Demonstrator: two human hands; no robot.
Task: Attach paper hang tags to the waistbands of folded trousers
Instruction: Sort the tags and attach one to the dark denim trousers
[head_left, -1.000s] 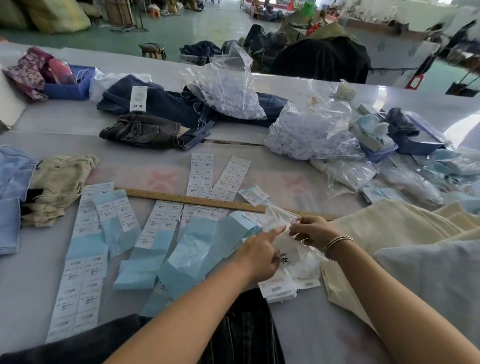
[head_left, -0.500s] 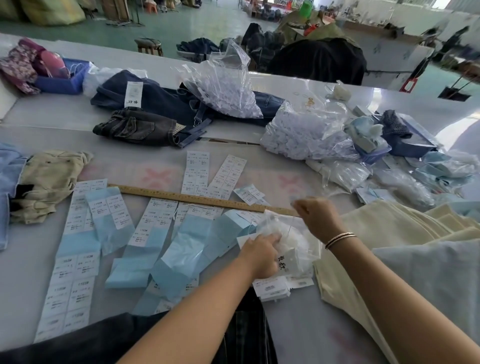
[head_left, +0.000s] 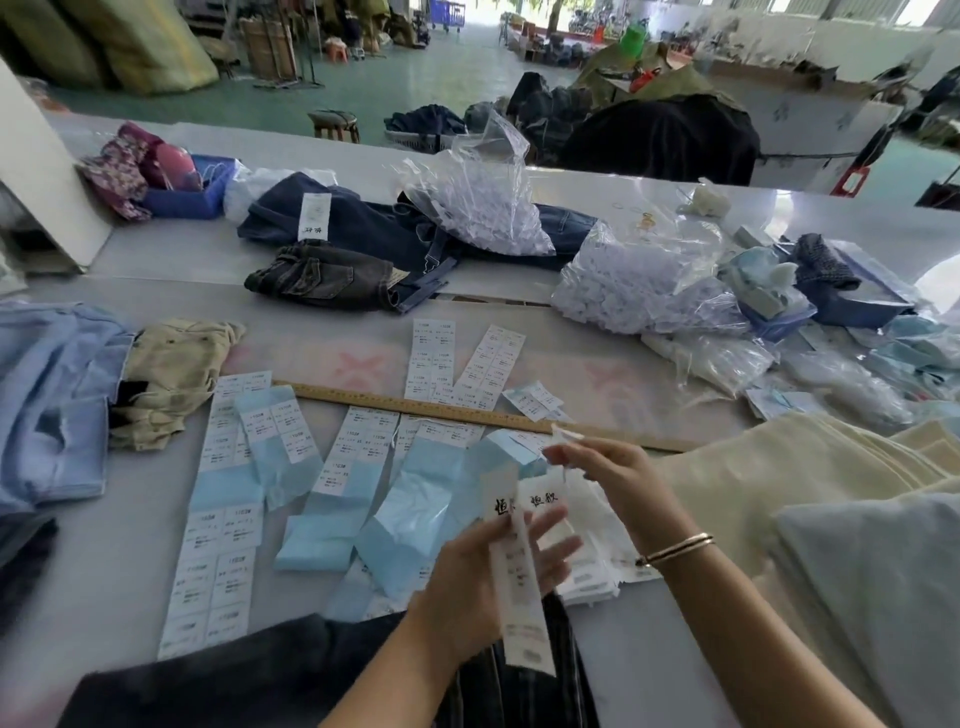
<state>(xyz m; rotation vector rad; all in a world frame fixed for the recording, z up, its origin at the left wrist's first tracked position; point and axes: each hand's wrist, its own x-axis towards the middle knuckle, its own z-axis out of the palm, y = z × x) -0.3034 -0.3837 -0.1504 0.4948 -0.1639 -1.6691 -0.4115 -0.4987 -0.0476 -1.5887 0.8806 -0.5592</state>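
My left hand holds a long white paper hang tag upright above the table's near edge, thumb and fingers around its sides. My right hand is raised just behind it and pinches a thin white plastic fastener at the fingertips. A small stack of white tags in a clear bag lies beneath both hands. Cream folded trousers are stacked at the right, with a pale grey-blue folded pair on top nearer me. Dark trousers lie at the near edge under my left arm.
Strips of white stickers on blue backing spread over the table's middle beside a wooden ruler. Clear bags of white fasteners and dark jeans sit at the back. Blue and khaki garments lie left, a blue tray far left.
My left hand lifted one tag out of the bag and raised it upright. My right hand drew a fastener up and away from the bag.
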